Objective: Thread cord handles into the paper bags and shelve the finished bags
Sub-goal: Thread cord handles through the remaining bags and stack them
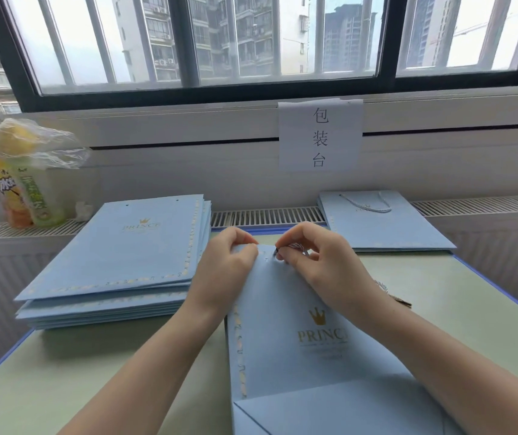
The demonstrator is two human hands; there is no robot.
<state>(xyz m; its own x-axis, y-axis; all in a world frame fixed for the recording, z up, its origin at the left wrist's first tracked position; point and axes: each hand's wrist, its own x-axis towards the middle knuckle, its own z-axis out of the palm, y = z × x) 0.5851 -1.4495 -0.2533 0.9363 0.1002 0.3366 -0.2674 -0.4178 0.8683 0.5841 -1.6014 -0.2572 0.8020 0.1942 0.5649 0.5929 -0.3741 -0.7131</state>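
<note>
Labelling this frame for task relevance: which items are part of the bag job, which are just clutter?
Job:
bag in hand
cord, in right hand
left hand, pinching the bag's top edge
unthreaded stack
finished bag

Clutter:
drink bottles
plastic bag
paper sign

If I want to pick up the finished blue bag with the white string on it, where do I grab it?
Grab the white cord handle of the finished bag. Its loop lies on top of the flat bag near the far edge, so hook your fingers under it from above. The bag itself lies flat, so its edges look harder to pinch.
</note>
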